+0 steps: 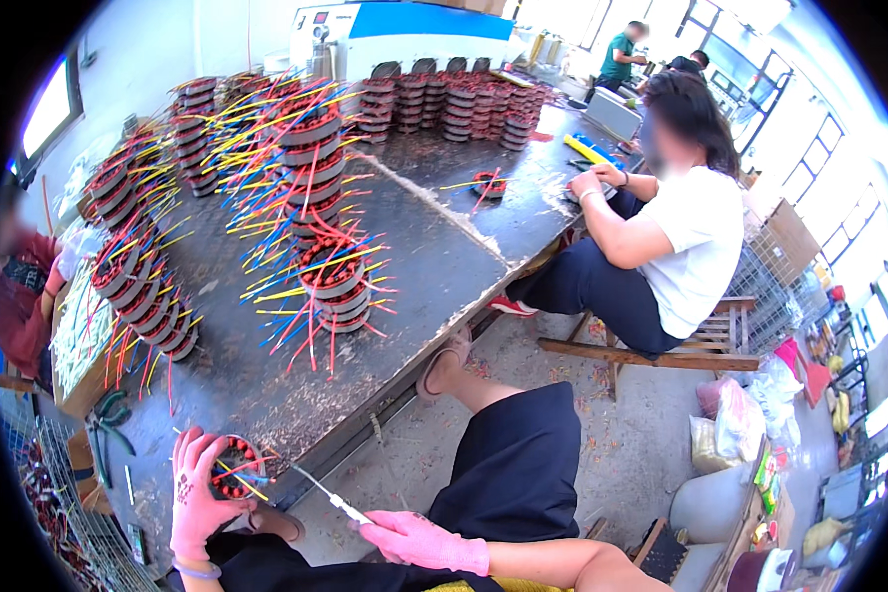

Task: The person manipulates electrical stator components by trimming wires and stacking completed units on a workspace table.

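Observation:
My left hand (195, 498), in a pink glove, is closed around the side of a round motor stator (233, 483) at the near edge of the table. Red windings line the stator's ring, and yellow, blue and red leads stick out of it. My right hand (426, 542), also in a pink glove, grips a slim tool (345, 508) with a white handle and a thin metal shaft. The shaft points up and left toward the stator, its tip seemingly close to the leads. Whether the tip touches them I cannot tell.
Tall stacks of wired stators (316, 168) stand on the dark table (405, 286), with more stacks (148, 296) at the left. Green-handled pliers (109, 426) lie at the left edge. A co-worker in a white shirt (696, 247) sits at the right; another person (25, 286) is at the far left.

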Tool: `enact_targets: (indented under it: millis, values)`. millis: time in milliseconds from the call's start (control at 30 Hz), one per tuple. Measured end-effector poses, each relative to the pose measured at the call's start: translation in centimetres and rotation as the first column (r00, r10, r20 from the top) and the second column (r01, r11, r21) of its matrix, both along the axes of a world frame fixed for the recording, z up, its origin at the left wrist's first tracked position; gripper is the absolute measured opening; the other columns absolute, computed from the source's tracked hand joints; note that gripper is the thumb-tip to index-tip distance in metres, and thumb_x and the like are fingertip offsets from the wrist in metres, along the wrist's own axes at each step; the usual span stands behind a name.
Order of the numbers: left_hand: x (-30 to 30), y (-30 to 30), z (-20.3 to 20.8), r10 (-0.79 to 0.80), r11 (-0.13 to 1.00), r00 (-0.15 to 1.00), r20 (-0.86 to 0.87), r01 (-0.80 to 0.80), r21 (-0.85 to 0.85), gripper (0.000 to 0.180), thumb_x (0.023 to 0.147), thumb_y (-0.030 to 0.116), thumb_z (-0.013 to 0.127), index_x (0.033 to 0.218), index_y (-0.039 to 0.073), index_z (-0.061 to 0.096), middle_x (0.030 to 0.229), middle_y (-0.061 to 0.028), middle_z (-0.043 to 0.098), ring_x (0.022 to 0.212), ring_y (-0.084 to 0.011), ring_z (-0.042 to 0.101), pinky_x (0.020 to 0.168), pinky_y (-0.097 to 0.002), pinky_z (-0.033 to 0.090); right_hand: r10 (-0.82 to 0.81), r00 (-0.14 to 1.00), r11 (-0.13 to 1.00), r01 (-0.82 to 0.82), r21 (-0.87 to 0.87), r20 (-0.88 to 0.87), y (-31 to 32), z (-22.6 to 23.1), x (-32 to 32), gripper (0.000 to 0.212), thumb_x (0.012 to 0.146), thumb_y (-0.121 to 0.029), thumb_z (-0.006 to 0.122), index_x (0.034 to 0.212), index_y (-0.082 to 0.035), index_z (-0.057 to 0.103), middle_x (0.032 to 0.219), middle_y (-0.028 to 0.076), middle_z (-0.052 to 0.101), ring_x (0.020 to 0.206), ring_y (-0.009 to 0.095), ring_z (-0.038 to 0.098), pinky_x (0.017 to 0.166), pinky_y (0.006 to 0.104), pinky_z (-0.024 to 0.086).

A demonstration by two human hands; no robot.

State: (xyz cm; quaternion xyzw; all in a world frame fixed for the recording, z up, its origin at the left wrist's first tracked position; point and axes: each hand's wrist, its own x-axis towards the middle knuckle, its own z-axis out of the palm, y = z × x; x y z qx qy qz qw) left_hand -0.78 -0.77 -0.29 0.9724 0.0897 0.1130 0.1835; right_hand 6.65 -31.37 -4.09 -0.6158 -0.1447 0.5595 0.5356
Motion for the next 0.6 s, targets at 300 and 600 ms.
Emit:
enact_targets:
  millis: [300,600]
  values:
    - [0.1,0.3,0.1,-0.010,1.000,1.000,-0.002,0.010,0.018,0.091,0.035,0.024,0.088,0.119,0.008,0.058,0.125,-0.0116,0.053,0.130,-0.0397,0.038,0.113,-0.0520,0.028,-0.024,0.999,0.998,0.023,0.061,0.021,-0.2,1.0,0.1,0.033,0.100,-0.038,0.045,0.095,-0.007,0.052,0.066,-0.003,0.042,0.060,0.009,0.039,0.057,0.0280,0.037]
    - [-0.1,0.7,-0.5,-0.041,0.999,0.999,0.014,0.041,0.011,0.092,0.034,0.024,0.088,0.120,0.008,0.058,0.126,-0.0114,0.053,0.131,-0.0382,0.039,0.114,-0.0525,0.026,-0.037,0.990,0.993,0.022,0.113,0.133,-0.2,-1.6,-0.2,0.037,0.101,-0.042,0.043,0.097,-0.007,0.053,0.065,-0.003,0.043,0.059,0.009,0.040,0.057,0.0284,0.038]
